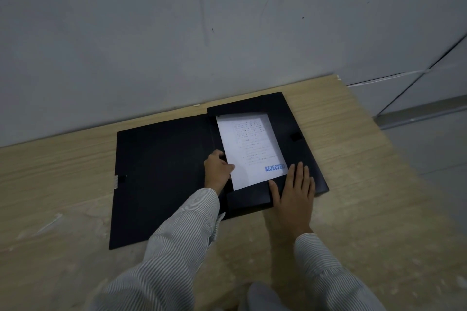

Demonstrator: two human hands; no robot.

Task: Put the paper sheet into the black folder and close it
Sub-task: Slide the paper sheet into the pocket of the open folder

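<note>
A black folder (161, 171) lies open on a wooden table (63, 171), its far edge close to the table's back edge by a grey wall (177, 33). A paper sheet (249, 149) stamped "REJECTED" rests in the folder's right half, tucked under its flaps. The left hand (217, 170) pinches the sheet's left edge. The right hand (294, 189) lies flat, fingers spread, on the folder's near right flap.

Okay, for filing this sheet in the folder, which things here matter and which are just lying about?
Part of the job:
- black folder, lying open
- paper sheet stamped REJECTED, in the folder's right half
- left hand at the sheet's left edge
- right hand flat on the folder's lower flap

Just there:
- wooden table
- grey wall
</note>
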